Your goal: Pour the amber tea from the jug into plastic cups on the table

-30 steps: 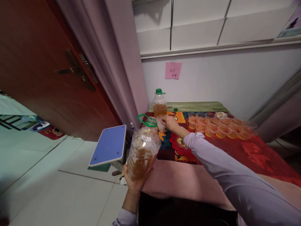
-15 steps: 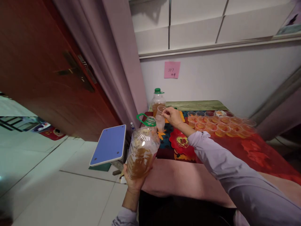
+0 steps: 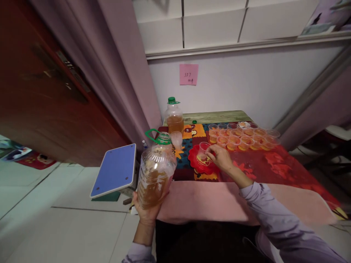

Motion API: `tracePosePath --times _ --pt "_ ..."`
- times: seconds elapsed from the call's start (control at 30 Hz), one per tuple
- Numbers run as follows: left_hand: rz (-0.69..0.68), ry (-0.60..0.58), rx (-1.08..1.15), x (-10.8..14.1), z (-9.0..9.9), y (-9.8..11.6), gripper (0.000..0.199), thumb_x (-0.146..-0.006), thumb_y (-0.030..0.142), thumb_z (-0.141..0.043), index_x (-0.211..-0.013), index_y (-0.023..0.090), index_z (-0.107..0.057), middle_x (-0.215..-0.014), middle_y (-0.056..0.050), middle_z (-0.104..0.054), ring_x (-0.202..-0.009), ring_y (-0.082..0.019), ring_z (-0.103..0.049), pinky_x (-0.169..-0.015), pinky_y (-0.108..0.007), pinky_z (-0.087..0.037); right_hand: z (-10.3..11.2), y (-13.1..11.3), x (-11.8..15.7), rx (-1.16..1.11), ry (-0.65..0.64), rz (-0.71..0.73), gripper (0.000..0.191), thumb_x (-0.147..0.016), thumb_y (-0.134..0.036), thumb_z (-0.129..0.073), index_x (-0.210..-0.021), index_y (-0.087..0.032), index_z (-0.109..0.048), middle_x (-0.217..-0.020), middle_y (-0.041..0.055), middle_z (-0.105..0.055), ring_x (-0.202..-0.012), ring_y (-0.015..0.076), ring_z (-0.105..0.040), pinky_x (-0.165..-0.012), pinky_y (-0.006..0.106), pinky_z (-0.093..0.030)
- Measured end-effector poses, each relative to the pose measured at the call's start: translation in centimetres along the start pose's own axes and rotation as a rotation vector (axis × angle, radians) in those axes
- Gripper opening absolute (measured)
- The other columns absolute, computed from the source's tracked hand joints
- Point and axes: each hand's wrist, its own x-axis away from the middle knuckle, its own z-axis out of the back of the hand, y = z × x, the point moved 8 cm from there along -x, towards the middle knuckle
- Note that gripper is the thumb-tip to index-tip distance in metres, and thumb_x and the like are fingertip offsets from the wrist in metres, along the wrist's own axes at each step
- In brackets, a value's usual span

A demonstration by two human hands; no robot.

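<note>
My left hand (image 3: 148,212) is wrapped round the lower part of a large clear jug (image 3: 155,175) of brown liquid, tilted slightly right, its mouth uncapped and a green handle ring at the neck. Between the fingertips of my right hand (image 3: 219,157) is a clear plastic cup (image 3: 204,149), held over a red scalloped plate (image 3: 196,166). Behind the held jug stand a stack of clear cups (image 3: 176,140) and a second jug (image 3: 174,122) with a green cap. Rows of filled clear cups (image 3: 246,140) stand at the right on the patterned cloth.
A loose green cap (image 3: 194,122) lies near the table's back edge (image 3: 216,116). Left of the table is a small blue-topped stool (image 3: 115,170). A pink cloth (image 3: 203,201) covers the near edge. A pink note (image 3: 188,75) is on the wall.
My right hand has moved from the cup stack toward me and right, with one cup now separate from the stack. The view has shifted; my left hand still holds the jug.
</note>
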Motion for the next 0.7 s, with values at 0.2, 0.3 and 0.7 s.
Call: tracePosePath --times 0.2,0.3,0.7 --pt "0.0 0.419 -0.15 0.8 1.4 0.4 0.07 -0.086 0.086 -0.06 -0.138 0.042 -0.076 -0.15 -0.011 -0.074 -0.156 -0.045 -0.05 -0.119 -0.078 -0.041 -1.8 -0.2 0.7 0.153 -0.124 -0.002 0.016 -0.104 -0.027 -0.065 -0.1 -0.021 -0.079 -0.111 0.0117 -0.08 -0.095 0.0243 -0.074 -0.081 0.033 -0.051" --pt "-0.021 0.481 -0.207 0.8 0.0 0.6 0.068 -0.083 0.083 -0.065 -0.133 0.04 -0.078 -0.147 -0.011 -0.075 -0.157 -0.046 -0.049 -0.117 -0.077 -0.044 -2.0 -0.4 1.3 0.19 -0.139 -0.016 0.016 -0.104 -0.028 -0.067 -0.108 -0.022 -0.081 -0.122 0.0132 -0.081 -0.098 0.0248 -0.076 -0.086 0.035 -0.054" --pt "-0.003 0.533 -0.2 0.6 -0.7 0.2 0.07 -0.086 0.084 -0.06 -0.135 0.037 -0.077 -0.14 -0.012 -0.078 -0.154 -0.046 -0.053 -0.119 -0.079 -0.04 0.6 -4.5 4.4 -0.754 0.161 -0.243 0.051 -0.093 -0.058 -0.077 -0.13 -0.023 -0.077 -0.119 0.0136 -0.082 -0.096 0.0273 -0.078 -0.088 0.042 -0.065"
